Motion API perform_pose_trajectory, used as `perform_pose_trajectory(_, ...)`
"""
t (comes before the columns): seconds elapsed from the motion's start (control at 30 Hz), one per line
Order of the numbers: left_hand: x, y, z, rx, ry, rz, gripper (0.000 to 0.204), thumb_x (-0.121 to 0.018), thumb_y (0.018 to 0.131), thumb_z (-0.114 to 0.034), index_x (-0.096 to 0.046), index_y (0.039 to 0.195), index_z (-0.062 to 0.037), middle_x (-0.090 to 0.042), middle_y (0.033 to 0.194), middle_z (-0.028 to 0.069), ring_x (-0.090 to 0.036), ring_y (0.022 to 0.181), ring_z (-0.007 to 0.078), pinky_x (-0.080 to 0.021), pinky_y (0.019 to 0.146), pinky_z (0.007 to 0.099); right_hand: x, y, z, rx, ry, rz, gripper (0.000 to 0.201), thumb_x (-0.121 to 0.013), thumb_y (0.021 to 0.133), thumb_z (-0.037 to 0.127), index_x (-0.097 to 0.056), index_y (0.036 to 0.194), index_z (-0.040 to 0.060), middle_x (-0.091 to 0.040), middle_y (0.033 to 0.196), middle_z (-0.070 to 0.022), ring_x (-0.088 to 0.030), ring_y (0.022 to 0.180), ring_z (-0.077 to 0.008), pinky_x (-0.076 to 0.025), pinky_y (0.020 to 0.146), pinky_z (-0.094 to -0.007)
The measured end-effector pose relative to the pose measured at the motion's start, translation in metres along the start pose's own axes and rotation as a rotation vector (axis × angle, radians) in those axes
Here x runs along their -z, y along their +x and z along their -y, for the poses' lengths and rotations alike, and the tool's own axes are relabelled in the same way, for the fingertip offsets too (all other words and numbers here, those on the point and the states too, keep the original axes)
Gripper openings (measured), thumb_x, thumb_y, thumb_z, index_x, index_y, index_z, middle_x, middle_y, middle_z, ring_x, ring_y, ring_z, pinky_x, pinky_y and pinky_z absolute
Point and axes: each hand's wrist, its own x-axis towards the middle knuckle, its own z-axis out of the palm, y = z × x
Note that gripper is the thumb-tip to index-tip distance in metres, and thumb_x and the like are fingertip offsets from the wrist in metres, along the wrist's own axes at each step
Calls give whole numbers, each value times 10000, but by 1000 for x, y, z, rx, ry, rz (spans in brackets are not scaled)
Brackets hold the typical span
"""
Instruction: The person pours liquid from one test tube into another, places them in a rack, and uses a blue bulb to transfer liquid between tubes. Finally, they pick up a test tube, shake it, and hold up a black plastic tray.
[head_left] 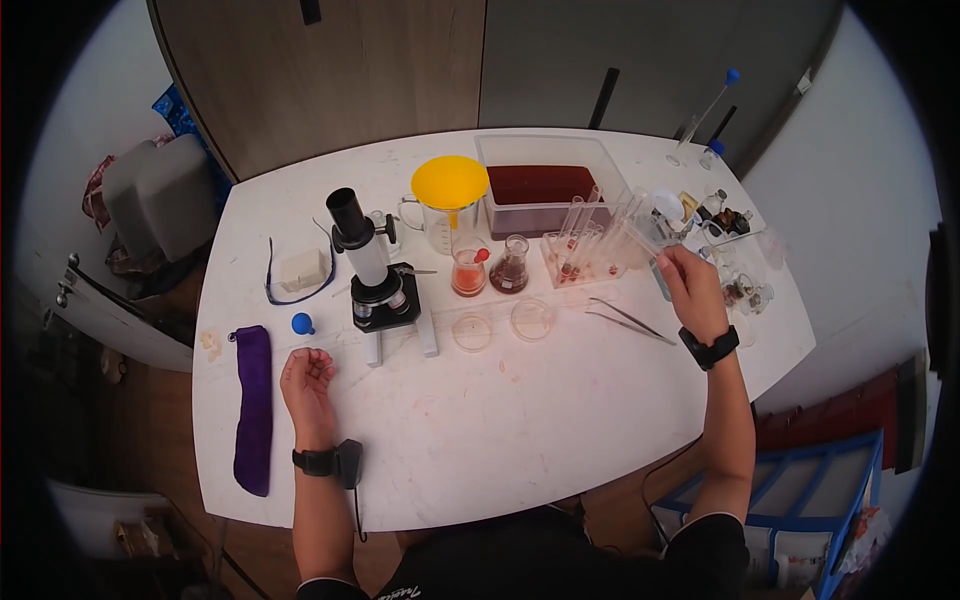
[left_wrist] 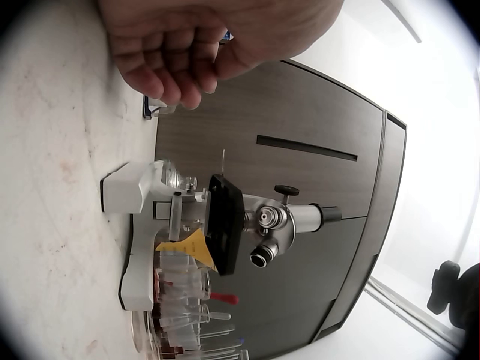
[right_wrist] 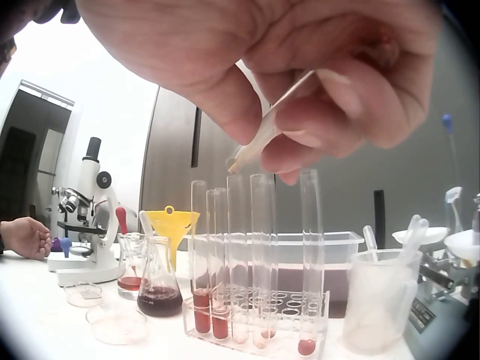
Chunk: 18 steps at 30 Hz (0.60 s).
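Observation:
My right hand (head_left: 695, 290) pinches a slim clear piece (right_wrist: 259, 146) between thumb and fingers; I cannot tell its exact kind. In the right wrist view that piece slants down over the test tubes (right_wrist: 238, 255), which stand upright in a clear rack (right_wrist: 247, 334). Several tubes have red contents at the bottom. My left hand (head_left: 308, 390), at the left of the table, holds nothing, its fingers loosely curled. Just beyond it lies a blue rubber bulb (head_left: 302, 323), and to its right stands a white and black microscope (head_left: 375, 275).
Two flasks, orange-red (head_left: 468, 275) and dark red (head_left: 510, 268), stand mid-table behind petri dishes (head_left: 533, 320). Tweezers (head_left: 632, 320) lie right of the dishes. Farther back are a yellow funnel (head_left: 449, 182) on a beaker and a clear tub (head_left: 550, 150). A purple pouch (head_left: 253, 410) lies left.

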Motion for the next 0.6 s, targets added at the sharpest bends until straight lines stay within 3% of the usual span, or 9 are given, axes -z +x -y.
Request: perform_pose_trajectory(0.6, 2, 0, 1, 2, -11, 5, 199, -563, 1055, -228, -615, 949, -69, -654, 903, 37, -627, 842, 126, -510, 757, 259, 6, 4, 3, 8, -36, 16, 233, -609, 995, 198, -683, 961, -21, -637, 703, -184, -642, 643, -338, -486, 616, -402)
